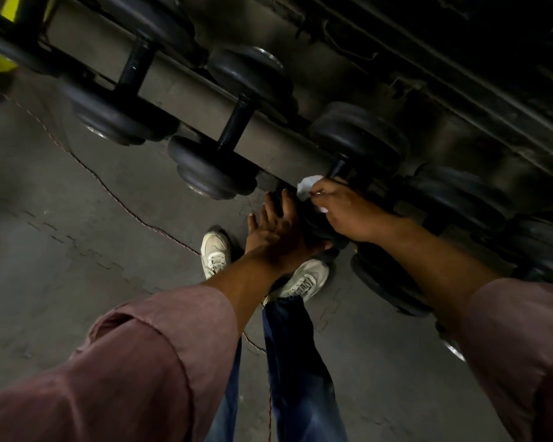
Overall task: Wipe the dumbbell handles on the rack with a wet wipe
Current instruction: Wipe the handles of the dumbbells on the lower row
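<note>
Head view, looking down at a dumbbell rack (186, 90) running diagonally from far left to near right. Dim light.

Right hand (342, 212) grips a crumpled white wet wipe (307, 186), fingers curled round it, pressed against the near end of a black dumbbell handle (340, 167). That handle belongs to the third dumbbell (358, 138) from the left on this row; its far weight sits on the rack rail, its near weight is mostly hidden under both hands.

Left hand (276, 229) lies flat, fingers straight and spread, on that near weight, just beside the right hand. Hands nearly touching, not joined.

Two more dumbbells to the left, handles (235, 122) bare and black, well apart from the wipe. More dumbbells (454, 193) stacked at right, too dark to count.

Below: grey floor (61, 224), thin twisted cord (115, 196) across it, two white sneakers (216, 253), blue jeans (291, 346). Both forearms are bare, pink sleeves (134, 362) pushed up. Yellow object (0, 36) at far left, partly cut off.
</note>
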`<state>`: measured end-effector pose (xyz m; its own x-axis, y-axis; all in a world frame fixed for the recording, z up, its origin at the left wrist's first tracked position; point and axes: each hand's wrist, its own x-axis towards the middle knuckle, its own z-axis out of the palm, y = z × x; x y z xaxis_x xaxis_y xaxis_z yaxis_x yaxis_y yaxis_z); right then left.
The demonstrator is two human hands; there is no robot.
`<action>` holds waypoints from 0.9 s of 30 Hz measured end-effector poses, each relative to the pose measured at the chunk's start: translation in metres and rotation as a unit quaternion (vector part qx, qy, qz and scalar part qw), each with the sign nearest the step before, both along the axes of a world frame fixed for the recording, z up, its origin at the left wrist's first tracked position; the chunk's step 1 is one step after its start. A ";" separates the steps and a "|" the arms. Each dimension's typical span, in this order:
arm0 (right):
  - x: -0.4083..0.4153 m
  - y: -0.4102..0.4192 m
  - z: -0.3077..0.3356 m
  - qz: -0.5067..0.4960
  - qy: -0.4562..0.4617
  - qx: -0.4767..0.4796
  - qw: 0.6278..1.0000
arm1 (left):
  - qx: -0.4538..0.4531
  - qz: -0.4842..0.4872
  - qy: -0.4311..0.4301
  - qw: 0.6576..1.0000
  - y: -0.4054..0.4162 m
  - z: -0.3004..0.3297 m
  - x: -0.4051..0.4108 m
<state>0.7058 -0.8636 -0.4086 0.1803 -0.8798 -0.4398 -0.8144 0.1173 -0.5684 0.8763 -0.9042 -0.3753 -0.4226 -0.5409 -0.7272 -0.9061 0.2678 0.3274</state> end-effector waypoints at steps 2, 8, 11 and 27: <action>-0.004 -0.003 0.009 0.063 0.092 -0.025 0.993 | 0.005 -0.001 -0.004 1.000 -0.001 -0.001 0.001; 0.001 -0.018 0.018 -0.003 0.265 -0.024 0.964 | 0.030 -0.018 -0.030 0.999 -0.003 0.004 0.000; 0.010 -0.013 0.017 -0.110 0.260 -0.006 0.959 | 0.034 -0.018 -0.031 0.999 -0.004 0.005 0.000; 0.039 0.000 0.016 -0.447 0.076 -0.014 0.891 | 0.016 0.000 -0.011 1.000 -0.001 0.004 0.001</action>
